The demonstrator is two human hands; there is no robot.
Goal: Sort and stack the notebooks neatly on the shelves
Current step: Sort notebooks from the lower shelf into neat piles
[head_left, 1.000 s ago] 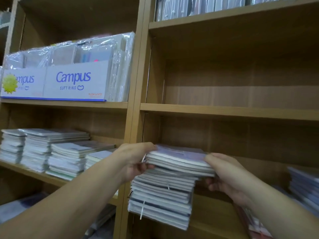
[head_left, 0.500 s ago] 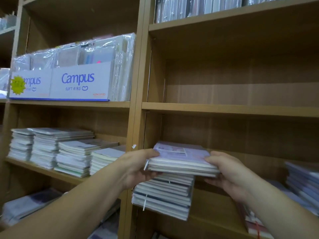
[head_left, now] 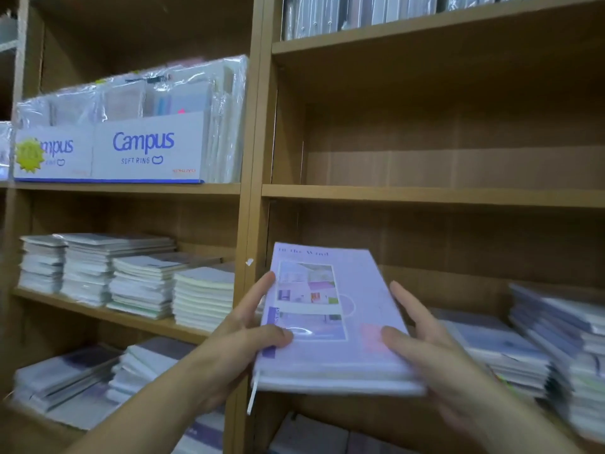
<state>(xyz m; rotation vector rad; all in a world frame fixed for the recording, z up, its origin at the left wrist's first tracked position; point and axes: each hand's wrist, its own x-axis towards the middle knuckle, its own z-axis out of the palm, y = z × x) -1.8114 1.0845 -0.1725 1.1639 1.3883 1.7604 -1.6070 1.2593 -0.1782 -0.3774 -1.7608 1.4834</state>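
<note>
A bundle of lilac notebooks (head_left: 327,306) with a photo collage on the top cover is tilted up toward me, in front of the right-hand shelf bay. My left hand (head_left: 242,332) grips its left edge, thumb on the cover and fingers along the side. At the right edge my right hand (head_left: 425,348) holds it the same way. A white strap tail hangs from the bundle's lower left corner. What lies under the bundle is hidden.
Blurred piles of notebooks (head_left: 523,342) lie on the same shelf to the right. The left bay holds several white stacks (head_left: 137,276), looser piles (head_left: 82,381) below and Campus boxes (head_left: 144,149) above. A wooden upright (head_left: 252,208) divides the bays. The shelf board (head_left: 425,196) above is bare.
Both hands have lifted the lilac bundle off the stack it lay on and tipped its cover toward me. The stack beneath is no longer in sight.
</note>
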